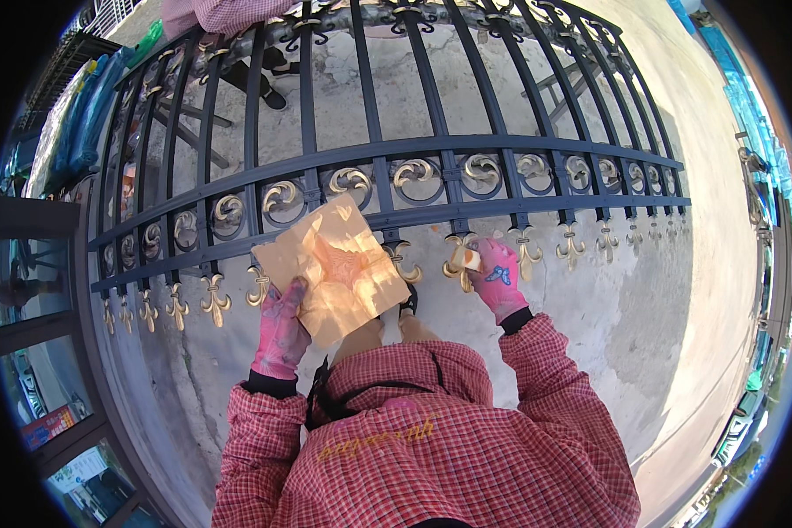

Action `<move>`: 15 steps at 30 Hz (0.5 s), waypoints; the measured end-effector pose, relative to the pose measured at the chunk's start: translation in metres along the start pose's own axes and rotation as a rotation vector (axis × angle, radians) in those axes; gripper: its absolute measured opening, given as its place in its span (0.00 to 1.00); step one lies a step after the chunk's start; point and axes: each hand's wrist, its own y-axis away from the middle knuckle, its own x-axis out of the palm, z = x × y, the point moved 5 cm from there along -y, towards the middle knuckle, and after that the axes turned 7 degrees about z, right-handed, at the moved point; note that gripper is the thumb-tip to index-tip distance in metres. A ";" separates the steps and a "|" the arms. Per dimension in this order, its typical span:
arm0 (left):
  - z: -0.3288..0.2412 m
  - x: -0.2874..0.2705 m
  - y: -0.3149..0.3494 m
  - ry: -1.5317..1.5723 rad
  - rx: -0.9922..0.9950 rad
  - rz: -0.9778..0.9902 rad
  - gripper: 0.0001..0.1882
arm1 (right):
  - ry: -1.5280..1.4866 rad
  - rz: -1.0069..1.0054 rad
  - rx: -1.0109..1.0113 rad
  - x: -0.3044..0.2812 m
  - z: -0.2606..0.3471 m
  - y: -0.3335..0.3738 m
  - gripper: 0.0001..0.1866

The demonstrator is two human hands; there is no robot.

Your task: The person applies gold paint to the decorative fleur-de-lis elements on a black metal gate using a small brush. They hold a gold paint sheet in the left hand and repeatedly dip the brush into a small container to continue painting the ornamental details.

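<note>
Nearest, your red checked jacket (414,422) fills the middle, its sleeves reaching forward on both sides. Your left hand (282,330), in a pink glove, grips the near left edge of a creased tan paper sheet (343,255), thumb on top; shiny gold smears mark its face. To the right, your right hand (500,275), gloved in pink with a blue butterfly on the back, is closed around a small pale block (470,259) with a brownish-gold patch. That block sits at a gold fleur-de-lis finial (457,239); I can't tell whether they touch. More gold finials line the near edge of the dark metal fence panel (440,211), partly covered by the paper. Beyond them, gold leaf scrolls (415,176) sit between two rails, and dark bars run farther away over concrete. At the far left, a co-worker's pink sleeve (233,13) shows over the panel's far edge.
</note>
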 end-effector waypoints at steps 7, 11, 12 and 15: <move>-0.002 0.002 -0.004 0.018 -0.002 -0.011 0.21 | -0.229 -0.264 0.183 0.002 -0.025 0.004 0.21; -0.006 0.001 -0.006 -0.005 0.016 -0.006 0.21 | -0.235 -0.236 0.185 0.007 -0.028 -0.007 0.22; -0.006 0.002 -0.008 -0.007 0.025 0.022 0.21 | -0.194 -0.243 0.164 0.009 -0.031 -0.006 0.22; -0.008 0.004 -0.008 -0.003 0.005 -0.006 0.21 | -0.167 -0.276 0.204 0.009 -0.036 -0.008 0.22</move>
